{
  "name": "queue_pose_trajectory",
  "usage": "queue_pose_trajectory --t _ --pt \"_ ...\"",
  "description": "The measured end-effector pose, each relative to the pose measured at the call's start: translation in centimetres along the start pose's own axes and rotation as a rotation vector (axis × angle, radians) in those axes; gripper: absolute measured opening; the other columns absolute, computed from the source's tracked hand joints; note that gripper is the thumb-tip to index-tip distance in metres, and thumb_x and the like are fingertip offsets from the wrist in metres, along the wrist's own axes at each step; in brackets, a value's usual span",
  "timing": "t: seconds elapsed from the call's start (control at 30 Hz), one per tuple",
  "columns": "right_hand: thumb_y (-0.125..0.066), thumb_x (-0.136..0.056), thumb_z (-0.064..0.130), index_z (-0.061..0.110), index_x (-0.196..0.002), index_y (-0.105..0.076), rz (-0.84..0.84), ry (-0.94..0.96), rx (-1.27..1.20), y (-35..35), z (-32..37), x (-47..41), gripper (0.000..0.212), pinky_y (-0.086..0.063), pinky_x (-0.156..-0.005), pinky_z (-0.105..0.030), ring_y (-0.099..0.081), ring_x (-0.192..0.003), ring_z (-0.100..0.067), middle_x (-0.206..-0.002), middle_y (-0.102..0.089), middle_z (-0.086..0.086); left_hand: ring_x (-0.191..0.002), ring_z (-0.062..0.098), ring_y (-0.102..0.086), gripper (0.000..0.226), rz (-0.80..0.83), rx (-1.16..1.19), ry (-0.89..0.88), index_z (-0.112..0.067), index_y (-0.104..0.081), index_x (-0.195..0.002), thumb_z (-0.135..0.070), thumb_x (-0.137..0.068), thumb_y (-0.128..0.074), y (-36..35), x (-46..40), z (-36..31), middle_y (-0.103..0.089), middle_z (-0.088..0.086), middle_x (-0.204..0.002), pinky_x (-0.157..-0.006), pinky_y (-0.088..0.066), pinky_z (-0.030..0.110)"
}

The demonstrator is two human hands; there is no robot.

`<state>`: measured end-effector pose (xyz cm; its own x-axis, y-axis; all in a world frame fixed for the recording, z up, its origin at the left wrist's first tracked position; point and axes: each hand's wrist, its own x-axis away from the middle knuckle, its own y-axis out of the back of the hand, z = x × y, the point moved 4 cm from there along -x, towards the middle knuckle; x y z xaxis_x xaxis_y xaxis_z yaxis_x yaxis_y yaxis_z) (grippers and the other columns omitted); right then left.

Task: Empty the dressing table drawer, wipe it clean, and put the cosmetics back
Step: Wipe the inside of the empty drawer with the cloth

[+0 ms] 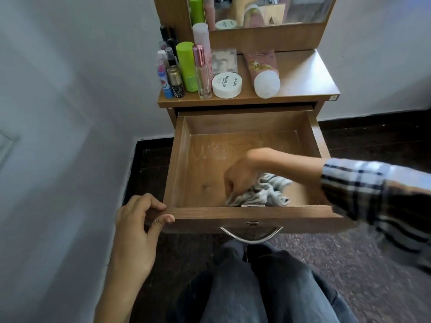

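Fingers of the left hand [137,220] curl over the front left corner of the pulled-out wooden drawer [179,159], thumb pressed to its face. Inside, the right hand [240,176] grips a crumpled grey-white cloth [261,192] against the drawer floor near the front wall; nothing else lies in it. Up on the dressing table top [303,75] stand spray bottles, a green tube [186,66], a white nail-polish-remover tub [227,85] and a pink tube [262,71] lying flat.

The right arm wore a long sleeve [373,194] in a plaid pattern of white, grey and black bands, cuff ending above the wrist. The left forearm [123,264] was bare. Both legs were in dark grey trousers [256,287].
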<state>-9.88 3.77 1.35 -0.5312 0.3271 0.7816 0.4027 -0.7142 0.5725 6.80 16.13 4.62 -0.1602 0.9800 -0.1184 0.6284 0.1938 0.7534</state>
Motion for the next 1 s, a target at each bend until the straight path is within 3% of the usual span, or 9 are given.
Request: queue_pose_trajectory --t 0.07,0.17,0.27,0.47,0.57,0.73,0.83,0.93,1.0 --pt "-0.047 -0.097 0.028 0.016 -0.122 -0.061 0.012 0.0 0.069 0.4 0.1 0.6 0.031 -0.042 -0.069 -0.015 -0.052 -0.087 -0.006 -0.106 -0.062 0.01 -0.095 0.019 -0.046 0.025 -0.001 -0.016 0.005 -0.029 -0.05 -0.074 -0.012 -0.075 -0.068 0.0 -0.1 0.1 -0.047 -0.018 -0.082 -0.067 -0.029 0.016" --pt "-0.046 -0.098 0.028 0.014 -0.099 -0.063 -0.193 0.185 -0.151 1.4 3.3 -0.9 0.022 -0.043 -0.054 -0.006 -0.053 -0.064 -0.005 -0.079 -0.061 0.007 -0.092 0.019 -0.046 0.026 -0.004 -0.013 -0.009 -0.03 -0.049 -0.074 -0.012 -0.075 -0.068 0.0 -0.2 0.1 -0.048 -0.018 -0.082 -0.069 -0.028 0.017" --pt "-0.05 -0.095 0.02 0.007 -0.108 -0.066 -0.324 0.235 -0.342 1.5 4.9 -2.5 0.025 -0.053 -0.078 -0.025 -0.063 -0.089 -0.02 -0.103 -0.068 -0.008 -0.091 0.019 -0.046 0.026 0.006 -0.012 -0.007 -0.029 -0.05 -0.075 -0.011 -0.076 -0.067 0.1 -0.1 0.1 -0.049 -0.015 -0.082 -0.073 -0.029 0.023" --pt "-0.047 -0.097 0.037 0.015 -0.121 -0.06 -0.246 0.115 -0.279 -0.1 2.2 -2.7 0.035 -0.043 -0.077 -0.023 -0.057 -0.094 -0.015 -0.117 -0.064 -0.003 -0.093 0.018 -0.046 0.028 0.013 0.005 0.003 -0.032 -0.05 -0.074 -0.01 -0.077 -0.066 0.0 0.0 -0.1 -0.05 -0.013 -0.083 -0.074 -0.031 0.024" --pt "-0.049 -0.097 0.032 0.028 -0.115 -0.059 -0.165 0.143 -0.219 -0.9 0.1 -0.1 0.022 -0.045 -0.064 -0.011 -0.059 -0.075 0.002 -0.099 -0.066 0.007 -0.094 0.022 -0.048 0.019 0.032 0.01 0.019 -0.024 -0.054 -0.078 -0.01 -0.077 -0.066 -0.1 -0.1 0.2 -0.053 -0.004 -0.087 -0.077 -0.032 0.03" --pt "-0.051 -0.094 0.03 0.032 -0.125 -0.052 0.016 -0.03 -0.043 -2.6 -3.6 3.8 0.031 -0.04 -0.061 -0.012 -0.052 -0.083 -0.008 -0.099 -0.052 0.014 -0.081 0.01 -0.046 0.019 0.015 0.016 0.0 -0.021 -0.054 -0.078 -0.007 -0.077 -0.067 0.0 -0.2 0.0 -0.053 -0.005 -0.085 -0.067 -0.031 0.014" --pt "-0.055 -0.09 0.019 0.027 -0.119 -0.056 -0.116 0.101 -0.109 -1.3 -1.8 2.9 0.029 -0.05 -0.07 -0.021 -0.06 -0.089 -0.016 -0.101 -0.064 0.008 -0.083 0.011 -0.046 0.015 0.013 0.017 -0.002 -0.017 -0.056 -0.08 -0.007 -0.076 -0.066 0.0 -0.2 0.1 -0.052 -0.005 -0.085 -0.068 -0.03 0.013" --pt "-0.059 -0.091 0.023 0.021 -0.12 -0.061 -0.301 0.25 -0.298 -0.1 0.8 0.9 0.029 -0.046 -0.069 -0.008 -0.059 -0.081 -0.002 -0.096 -0.064 0.013 -0.085 0.016 -0.047 0.012 0.024 0.018 -0.004 -0.014 -0.057 -0.082 -0.007 -0.077 -0.066 0.0 -0.2 0.0 -0.055 0.002 -0.088 -0.067 -0.033 0.017" --pt "-0.057 -0.093 0.024 0.02 -0.121 -0.061 -0.302 0.252 -0.332 -0.2 1.3 -0.1 0.029 -0.045 -0.072 -0.009 -0.057 -0.086 -0.003 -0.1 -0.064 0.011 -0.082 0.015 -0.047 0.011 0.025 0.013 -0.009 -0.012 -0.057 -0.082 -0.008 -0.078 -0.065 0.0 -0.2 0.0 -0.056 0.005 -0.089 -0.067 -0.034 0.012"
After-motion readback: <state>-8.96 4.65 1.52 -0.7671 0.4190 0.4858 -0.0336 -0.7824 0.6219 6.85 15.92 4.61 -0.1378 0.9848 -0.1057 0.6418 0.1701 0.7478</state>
